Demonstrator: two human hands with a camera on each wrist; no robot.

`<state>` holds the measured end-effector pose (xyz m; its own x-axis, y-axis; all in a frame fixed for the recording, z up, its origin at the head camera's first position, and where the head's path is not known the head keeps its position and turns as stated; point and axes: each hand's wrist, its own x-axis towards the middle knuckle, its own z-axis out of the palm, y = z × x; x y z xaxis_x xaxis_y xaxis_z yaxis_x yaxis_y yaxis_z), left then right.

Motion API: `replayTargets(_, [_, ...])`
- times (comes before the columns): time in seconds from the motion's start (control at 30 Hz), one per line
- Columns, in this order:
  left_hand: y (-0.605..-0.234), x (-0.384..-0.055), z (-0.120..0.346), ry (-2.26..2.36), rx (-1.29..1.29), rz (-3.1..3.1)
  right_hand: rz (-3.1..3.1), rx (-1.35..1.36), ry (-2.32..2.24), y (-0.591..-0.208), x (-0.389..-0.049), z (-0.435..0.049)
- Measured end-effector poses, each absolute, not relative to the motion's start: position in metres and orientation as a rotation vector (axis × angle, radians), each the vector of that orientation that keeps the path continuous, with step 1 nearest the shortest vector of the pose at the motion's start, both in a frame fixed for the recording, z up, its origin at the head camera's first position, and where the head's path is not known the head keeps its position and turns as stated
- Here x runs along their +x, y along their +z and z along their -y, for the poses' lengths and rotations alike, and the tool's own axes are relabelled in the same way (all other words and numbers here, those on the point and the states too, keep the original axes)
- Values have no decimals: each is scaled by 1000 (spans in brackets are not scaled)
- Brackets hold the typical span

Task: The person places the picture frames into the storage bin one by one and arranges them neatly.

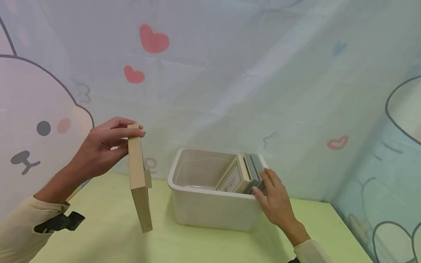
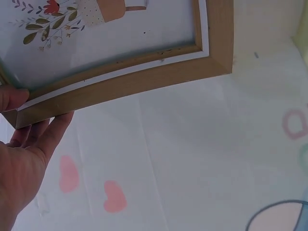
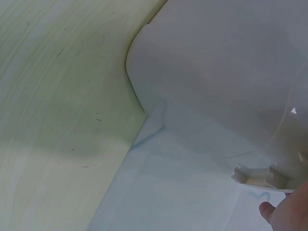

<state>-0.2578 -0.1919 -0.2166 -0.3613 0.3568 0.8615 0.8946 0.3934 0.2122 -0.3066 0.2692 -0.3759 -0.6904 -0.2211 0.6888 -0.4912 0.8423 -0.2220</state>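
Observation:
My left hand (image 1: 106, 146) holds a light wood picture frame (image 1: 138, 179) by its top edge, upright and edge-on, left of the bin. The left wrist view shows the held frame's front, with a white inner border and a picture of flowers and leaves. There the thumb is on the face and the fingers are behind. My right hand (image 1: 277, 201) rests across the right front corner of a white plastic bin (image 1: 213, 208), fingers extended along the side rim, thumb at the front rim. Beside it, several picture frames (image 1: 243, 173) lean inside the bin's right end.
The bin stands on a yellow-green tabletop (image 1: 105, 223), close to a backdrop (image 1: 210, 87) printed with hearts and cartoon animals. A right-hand panel of the backdrop (image 1: 378, 175) borders the table's right edge. A dark strap (image 1: 60, 222) sits on the left sleeve.

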Motion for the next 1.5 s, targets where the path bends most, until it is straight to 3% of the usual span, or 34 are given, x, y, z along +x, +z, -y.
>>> replayTargets(0.4, [-187, -285, 170, -1153, -1179, 1868, 2294, 527, 513, -379, -310, -263])
replayTargets(0.9, [-158, -321, 134, -1070, -1190, 1905, 2303, 528, 513, -377, -315, -256])
replayTargets(1.5, [-176, -360, 67, -775, -1298, 1985, 2283, 523, 519, -377, -313, -260])
